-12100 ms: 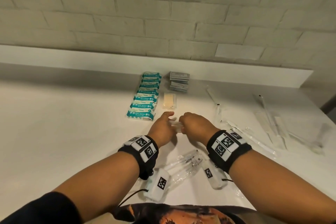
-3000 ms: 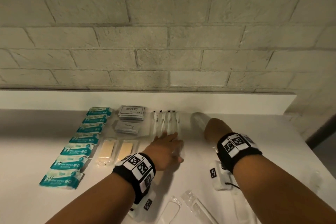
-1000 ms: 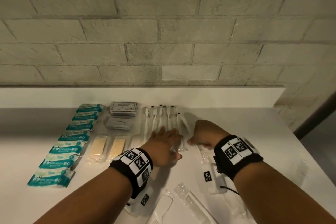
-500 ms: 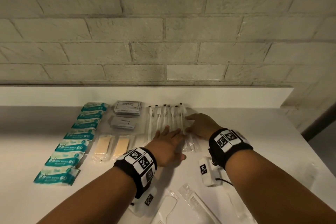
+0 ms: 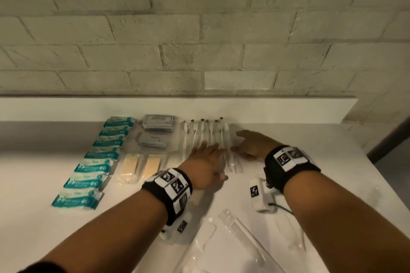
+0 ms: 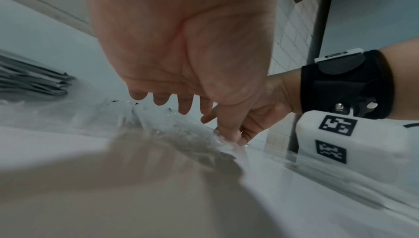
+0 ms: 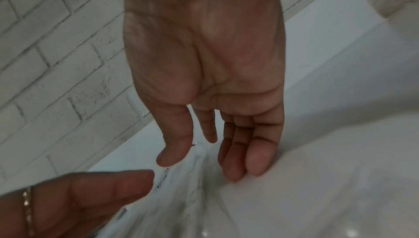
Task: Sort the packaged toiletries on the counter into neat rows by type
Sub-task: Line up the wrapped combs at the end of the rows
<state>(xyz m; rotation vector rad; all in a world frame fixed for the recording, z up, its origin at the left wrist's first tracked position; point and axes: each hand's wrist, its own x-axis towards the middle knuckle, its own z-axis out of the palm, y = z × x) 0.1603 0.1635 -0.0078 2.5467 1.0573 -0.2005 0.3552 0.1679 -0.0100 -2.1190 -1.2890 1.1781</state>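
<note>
Your left hand (image 5: 205, 165) is lying flat with straight fingers on the wrapped toothbrushes (image 5: 203, 137), holding nothing. Your right hand (image 5: 251, 145) is resting open against that row's right edge. To the right, bare bench (image 5: 310, 139) is running to its edge. Teal packets (image 5: 97, 157) are lining the left.

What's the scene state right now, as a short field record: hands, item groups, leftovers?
left hand: open, fingers flat on the clear-wrapped white toothbrushes
right hand: open, fingers at the right edge of that row
teal wipe sachets: one column, far left
grey flat sachets: two stacks by the wall
beige bars in clear wrap: two, side by side
unsorted: clear-packaged combs at the near edge
white counter: bears all items
</note>
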